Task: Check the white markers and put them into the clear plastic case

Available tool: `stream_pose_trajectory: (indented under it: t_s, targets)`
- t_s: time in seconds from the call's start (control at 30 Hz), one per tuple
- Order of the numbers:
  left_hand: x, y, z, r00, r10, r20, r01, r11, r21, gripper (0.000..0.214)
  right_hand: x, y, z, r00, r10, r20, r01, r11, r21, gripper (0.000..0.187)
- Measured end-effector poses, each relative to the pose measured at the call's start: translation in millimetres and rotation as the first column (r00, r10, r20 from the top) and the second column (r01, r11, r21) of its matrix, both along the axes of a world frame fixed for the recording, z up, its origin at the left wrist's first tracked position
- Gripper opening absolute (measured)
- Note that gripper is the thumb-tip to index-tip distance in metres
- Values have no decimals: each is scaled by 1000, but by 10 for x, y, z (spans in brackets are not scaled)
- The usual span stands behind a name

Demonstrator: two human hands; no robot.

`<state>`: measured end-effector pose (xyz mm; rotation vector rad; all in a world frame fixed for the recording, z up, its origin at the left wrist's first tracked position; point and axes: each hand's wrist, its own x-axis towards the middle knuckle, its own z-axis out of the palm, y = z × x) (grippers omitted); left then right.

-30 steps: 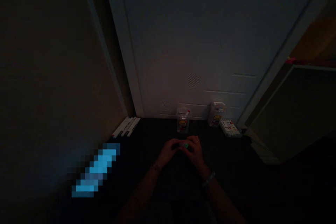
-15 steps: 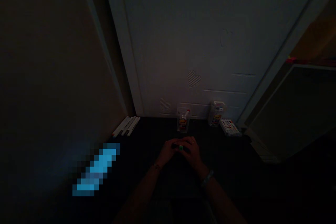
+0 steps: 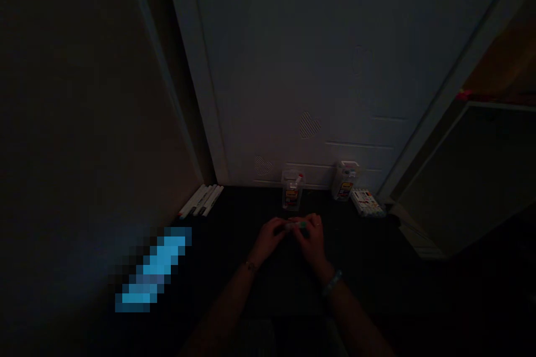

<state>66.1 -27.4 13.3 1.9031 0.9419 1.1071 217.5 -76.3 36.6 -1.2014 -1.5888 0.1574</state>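
Observation:
The scene is very dark. My left hand (image 3: 268, 241) and my right hand (image 3: 312, 240) meet over the dark floor, both closed on a small marker (image 3: 296, 225) with a green end, held level between the fingertips. Just beyond the hands, a clear plastic container (image 3: 292, 189) with a marker in it stands against the white door (image 3: 318, 67). A watch or band sits on my right wrist.
A second clear container (image 3: 344, 180) stands further right by the door, with a flat pack of markers (image 3: 367, 202) lying beside it. Several white markers (image 3: 201, 201) lie in a row at the left wall. A dark framed panel (image 3: 473, 178) leans at the right.
Both hands have moved slightly away from me, toward the door, and the marker has turned between the fingers so more of its pale barrel shows.

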Motion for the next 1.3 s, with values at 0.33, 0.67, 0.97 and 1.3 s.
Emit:
stream_pose_trajectory:
  t_s: [0.33, 0.67, 0.97, 1.3]
  targets:
    - [-51, -63, 226, 977, 63, 205, -22, 980, -196, 34, 132, 156, -24, 796, -56, -603, -69, 981, -183, 25]
    - [-118, 92, 77, 879, 324, 351, -189, 911, -367, 38, 134, 139, -42, 805, -44, -592, -119, 965, -234, 33]
    - [-111, 102, 52, 841, 354, 410, -175, 894, -412, 39, 226, 217, -178, 803, -161, -574, -24, 953, -301, 32]
    - [-137, 159, -60, 858, 333, 390, -179, 907, -382, 39, 257, 248, -249, 810, -186, -557, 7, 952, -307, 30]
